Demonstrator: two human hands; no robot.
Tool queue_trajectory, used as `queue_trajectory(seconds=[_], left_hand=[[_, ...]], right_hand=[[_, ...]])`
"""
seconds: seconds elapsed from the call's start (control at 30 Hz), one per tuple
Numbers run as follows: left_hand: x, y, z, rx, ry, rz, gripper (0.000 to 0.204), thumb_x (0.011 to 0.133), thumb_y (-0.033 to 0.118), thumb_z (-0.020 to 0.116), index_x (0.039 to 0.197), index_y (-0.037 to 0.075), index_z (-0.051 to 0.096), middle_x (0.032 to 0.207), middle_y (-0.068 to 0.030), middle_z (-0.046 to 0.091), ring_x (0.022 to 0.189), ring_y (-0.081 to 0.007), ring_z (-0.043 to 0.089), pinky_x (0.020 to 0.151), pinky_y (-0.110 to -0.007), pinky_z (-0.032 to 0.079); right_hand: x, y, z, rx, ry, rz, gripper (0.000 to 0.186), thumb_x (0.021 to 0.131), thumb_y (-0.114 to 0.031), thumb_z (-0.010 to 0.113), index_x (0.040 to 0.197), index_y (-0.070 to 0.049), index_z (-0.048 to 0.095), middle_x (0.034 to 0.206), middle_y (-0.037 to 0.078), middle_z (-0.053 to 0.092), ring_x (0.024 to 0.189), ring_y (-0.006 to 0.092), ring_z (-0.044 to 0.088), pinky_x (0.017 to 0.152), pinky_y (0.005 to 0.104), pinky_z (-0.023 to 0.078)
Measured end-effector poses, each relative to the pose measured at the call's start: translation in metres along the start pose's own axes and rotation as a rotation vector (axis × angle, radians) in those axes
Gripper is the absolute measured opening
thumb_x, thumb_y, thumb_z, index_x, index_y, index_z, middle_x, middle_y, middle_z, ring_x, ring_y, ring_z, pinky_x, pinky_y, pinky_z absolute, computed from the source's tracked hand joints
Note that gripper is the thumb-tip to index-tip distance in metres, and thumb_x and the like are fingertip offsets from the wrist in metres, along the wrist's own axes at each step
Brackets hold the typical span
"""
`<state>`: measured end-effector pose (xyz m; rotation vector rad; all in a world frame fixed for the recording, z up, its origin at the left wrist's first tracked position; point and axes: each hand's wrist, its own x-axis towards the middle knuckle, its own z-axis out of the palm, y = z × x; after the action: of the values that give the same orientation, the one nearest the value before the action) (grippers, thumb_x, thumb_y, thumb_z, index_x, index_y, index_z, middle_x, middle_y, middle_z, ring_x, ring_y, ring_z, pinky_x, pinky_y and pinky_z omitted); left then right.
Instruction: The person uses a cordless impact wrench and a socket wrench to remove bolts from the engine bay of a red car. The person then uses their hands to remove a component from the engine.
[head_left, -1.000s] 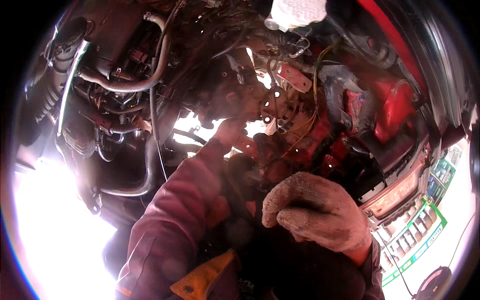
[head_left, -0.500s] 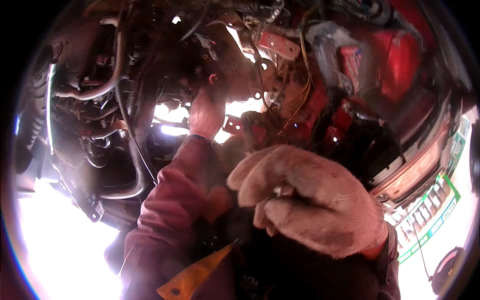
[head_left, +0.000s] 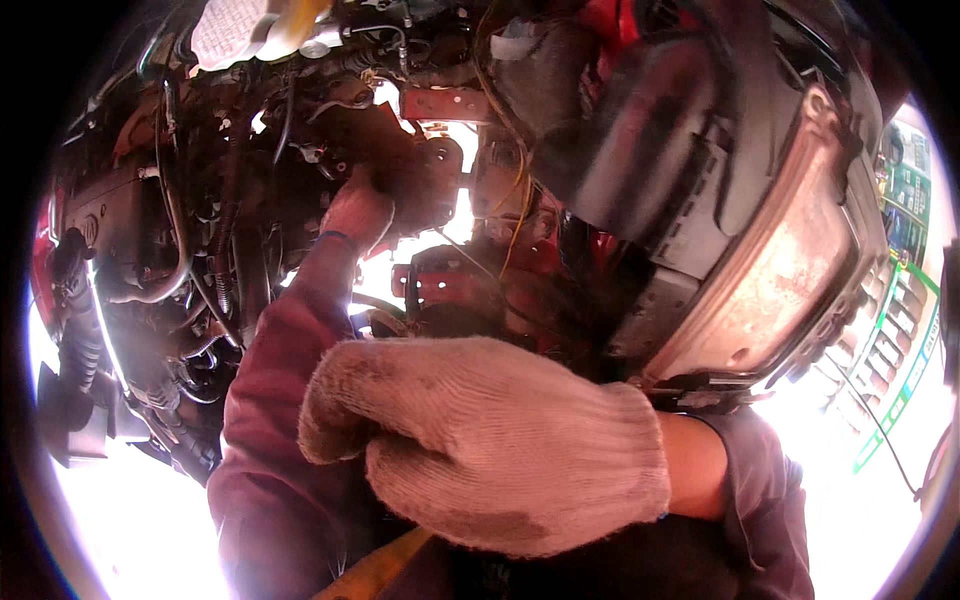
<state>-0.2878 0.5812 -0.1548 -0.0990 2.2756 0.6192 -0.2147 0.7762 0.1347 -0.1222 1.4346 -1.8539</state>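
My left hand (head_left: 357,212), in a pale knit glove, reaches up into the engine bay against a dark, dirty metal part (head_left: 410,170); its fingertips are hidden there. In the foreground my right hand (head_left: 480,440), also gloved, is curled with its fingers folded toward the palm, below the red perforated metal (head_left: 428,283); whatever it holds, if anything, is hidden. Thin yellow wires (head_left: 515,230) hang to the right of my left hand, under a red bracket (head_left: 445,103).
Hoses (head_left: 178,240) and engine parts crowd the left. A white container (head_left: 225,30) is at the top edge. A large pale, rusty panel (head_left: 760,280) curves down the right side, with a sign (head_left: 895,350) beyond. A yellow flap (head_left: 370,570) lies at the bottom.
My right hand has moved leftward to the middle foreground. My left hand remains reaching upward, its glove now left of where it was. The view has shifted, bringing more of the right-side panel in.
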Motion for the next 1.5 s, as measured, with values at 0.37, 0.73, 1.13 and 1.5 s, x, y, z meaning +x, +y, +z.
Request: queue_trajectory(seconds=[0.37,0.73,1.13,1.5], left_hand=[[-0.021,-0.03,0.026,0.237,-0.039,0.11,0.06,0.096,0.02,0.053,0.153,0.005,0.041,0.15,-0.0287,0.053,0.132,-0.0488,0.056,0.113,-0.052,0.046],[-0.012,0.0,0.02,0.384,0.142,0.178,0.036,0.107,0.024,0.043,0.122,0.0,0.065,0.112,-0.0227,0.075,0.098,-0.0428,0.075,0.087,-0.052,0.06],[-0.011,-0.019,0.036,0.056,0.058,-0.141,0.047,0.109,0.036,0.04,0.128,0.004,0.068,0.122,-0.0291,0.069,0.122,-0.0431,0.066,0.101,-0.055,0.055],[0.0,0.007,0.01,0.558,0.066,0.101,0.03,0.101,0.017,0.053,0.124,0.009,0.07,0.126,-0.0182,0.07,0.108,-0.0411,0.073,0.091,-0.054,0.06]], right_hand=[[0.007,0.005,0.003,-0.042,0.073,-0.112,0.017,0.093,-0.008,0.055,0.108,-0.002,0.06,0.103,0.018,0.067,0.095,0.0382,0.067,0.084,0.046,0.054],[0.007,-0.019,-0.001,0.099,0.012,0.23,0.021,0.097,0.004,0.056,0.116,0.003,0.065,0.111,0.01,0.064,0.078,0.0122,0.066,0.068,0.0258,0.054],[0.003,-0.018,-0.005,0.221,0.025,0.256,0.021,0.1,0.003,0.052,0.118,0.002,0.063,0.108,0.008,0.064,0.081,0.0113,0.065,0.071,0.026,0.053],[0.003,-0.018,-0.01,0.193,0.041,0.27,0.024,0.098,-0.005,0.051,0.119,0.0,0.063,0.105,0.011,0.066,0.088,0.0188,0.067,0.08,0.0339,0.054]])
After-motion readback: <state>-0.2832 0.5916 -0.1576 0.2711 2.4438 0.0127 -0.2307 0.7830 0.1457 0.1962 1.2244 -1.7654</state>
